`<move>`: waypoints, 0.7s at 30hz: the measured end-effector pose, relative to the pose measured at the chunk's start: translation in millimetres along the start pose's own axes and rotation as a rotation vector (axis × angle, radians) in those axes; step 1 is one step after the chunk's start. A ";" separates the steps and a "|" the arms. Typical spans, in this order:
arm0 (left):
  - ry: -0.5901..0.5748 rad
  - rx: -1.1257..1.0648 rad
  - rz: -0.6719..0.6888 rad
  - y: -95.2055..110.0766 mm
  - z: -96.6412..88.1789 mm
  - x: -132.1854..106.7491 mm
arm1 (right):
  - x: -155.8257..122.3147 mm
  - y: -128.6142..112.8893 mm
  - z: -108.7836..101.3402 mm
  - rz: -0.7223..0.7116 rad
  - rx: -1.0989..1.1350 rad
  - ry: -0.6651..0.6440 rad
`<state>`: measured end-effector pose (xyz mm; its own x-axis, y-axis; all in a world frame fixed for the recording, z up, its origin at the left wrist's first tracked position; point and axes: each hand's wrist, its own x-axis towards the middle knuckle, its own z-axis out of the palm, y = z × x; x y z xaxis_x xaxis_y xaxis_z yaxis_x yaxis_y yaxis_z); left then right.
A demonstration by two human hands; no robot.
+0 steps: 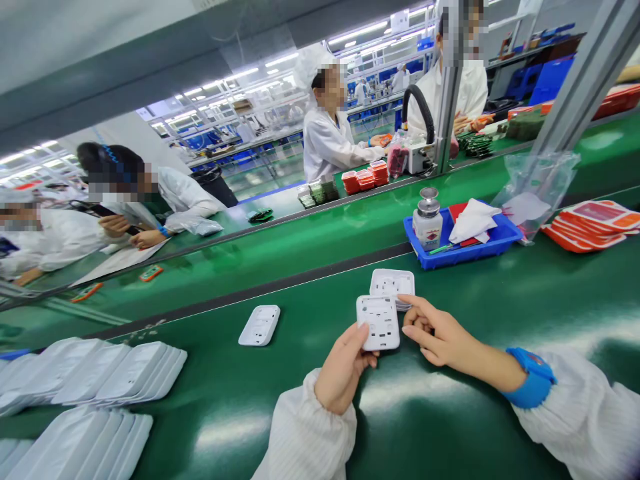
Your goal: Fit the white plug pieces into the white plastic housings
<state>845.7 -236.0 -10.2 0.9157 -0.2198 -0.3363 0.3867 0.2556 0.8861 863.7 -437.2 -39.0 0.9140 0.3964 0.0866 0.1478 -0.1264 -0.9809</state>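
A white plastic housing (379, 320) with rounded corners and small slots is gripped by my left hand (345, 363), thumb on its face and fingers beneath. Just to its right is my right hand (440, 333), with the index finger stretched out and the others loosely bent; nothing shows between them. That index fingertip lies near the edge of a small stack of similar white housings (393, 281), partly hidden behind the held one. Whether it touches the stack I cannot tell. A single white housing (259, 325) lies on the green bench to the left.
Rows of stacked white housings (143, 373) fill the left side. A blue tray (465, 252) holds a dispenser bottle (427, 220) and white cloths. Orange-rimmed parts (593, 227) are piled at right. Beyond the green conveyor belt (300, 243), several people in white coats work.
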 end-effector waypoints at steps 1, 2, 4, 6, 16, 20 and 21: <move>0.047 0.098 0.071 3.4 -4.1 0.2 | -0.8 -1.1 0.1 0.016 0.015 0.012; 0.114 0.215 0.156 8.1 -9.9 0.4 | -1.5 -2.0 0.1 0.032 0.027 0.026; 0.307 0.516 0.371 20.2 -26.9 0.1 | -2.3 -2.6 -0.6 0.058 0.035 0.057; 0.584 0.897 0.592 33.8 -49.8 -1.5 | -2.1 -1.9 -1.7 0.065 0.021 0.079; 1.189 1.629 0.255 44.6 -144.5 -9.7 | 0.6 5.7 -11.1 0.061 0.000 0.148; 1.174 1.628 0.194 41.8 -145.2 -10.5 | 1.7 15.4 -17.8 0.026 -0.046 0.186; 1.183 1.623 0.188 42.0 -143.9 -10.8 | 2.2 17.2 -19.2 0.019 -0.058 0.195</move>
<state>867.7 -87.3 -15.3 0.7930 0.4824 0.3720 0.4777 -0.8714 0.1116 875.5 -455.9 -52.3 0.9717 0.2110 0.1058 0.1463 -0.1864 -0.9715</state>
